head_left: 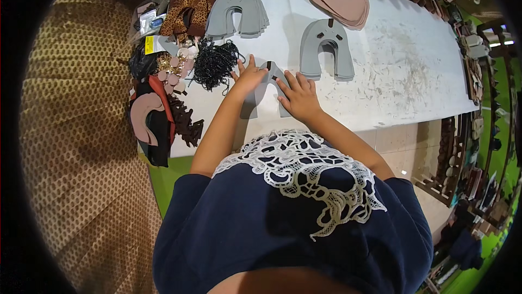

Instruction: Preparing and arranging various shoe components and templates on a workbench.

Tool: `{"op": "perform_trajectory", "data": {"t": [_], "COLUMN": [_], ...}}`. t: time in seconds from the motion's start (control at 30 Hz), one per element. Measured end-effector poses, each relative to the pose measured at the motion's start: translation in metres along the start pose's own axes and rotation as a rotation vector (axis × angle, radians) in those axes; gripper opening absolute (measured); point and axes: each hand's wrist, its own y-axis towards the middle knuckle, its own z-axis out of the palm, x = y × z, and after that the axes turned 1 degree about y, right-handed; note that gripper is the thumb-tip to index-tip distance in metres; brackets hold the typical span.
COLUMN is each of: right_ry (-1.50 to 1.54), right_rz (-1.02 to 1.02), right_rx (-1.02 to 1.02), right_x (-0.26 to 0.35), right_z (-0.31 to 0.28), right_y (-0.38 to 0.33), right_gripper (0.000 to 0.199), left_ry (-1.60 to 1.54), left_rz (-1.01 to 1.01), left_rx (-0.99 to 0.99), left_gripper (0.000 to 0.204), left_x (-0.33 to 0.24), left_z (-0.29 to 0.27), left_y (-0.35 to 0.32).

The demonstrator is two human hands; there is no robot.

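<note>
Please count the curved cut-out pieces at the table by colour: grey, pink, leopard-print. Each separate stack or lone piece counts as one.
Grey: 3 (two stacks, one piece under the hands)
Pink: 2 (far stack, left-end piece)
Leopard-print: 1 (pile)
Total: 6

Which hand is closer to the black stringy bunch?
Left. The left hand is beside the black stringy bunch; the right hand is farther away to the right.

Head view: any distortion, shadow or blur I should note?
Head view: black fisheye corners; the long white-topped table bends along its edges; a dark shadow falls on the navy cloth shirt; bare left hand and bare right hand show no obvious blur.
</note>
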Motion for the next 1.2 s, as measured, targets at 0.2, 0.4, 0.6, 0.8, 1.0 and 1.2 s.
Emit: {"op": "perform_trajectory", "data": {"t": [0.2,0.4,0.6,0.8,1.0,1.2], "right_ry": [-0.004,0.002,0.023,0.023,0.014,0.042], "right_rz": [0.018,0.013,0.017,0.009,0.002,0.022], "right_rx": [0.032,0.003,-0.081,-0.065,-0.062,-0.07], "right_x": [0.0,0.002,0.002,0.002,0.002,0.003], "right_z": [0.002,0.001,0.001,0.0,0.001,0.0], "right_y": [0.002,0.001,0.0,0.0,-0.001,-0.002], "right_gripper": [0.05,0.05,0.048,0.048,0.048,0.047], "left_ry": [0.022,0.242,0.4,0.397,0.333,0.147], "left_rz": [0.001,0.1,0.207,0.169,0.28,0.213], "left_rx": [-0.012,-0.242,-0.652,-0.547,-0.648,-0.68], "left_gripper": [0.053,0.038,0.034,0.042,0.04,0.028], "left_x": [-0.003,0.0,-0.005,0.013,0.019,0.018], "left_z": [-0.004,-0.009,-0.008,-0.004,-0.011,-0.034], "left_y": [-0.001,-0.015,-0.034,-0.03,-0.029,-0.034]}}
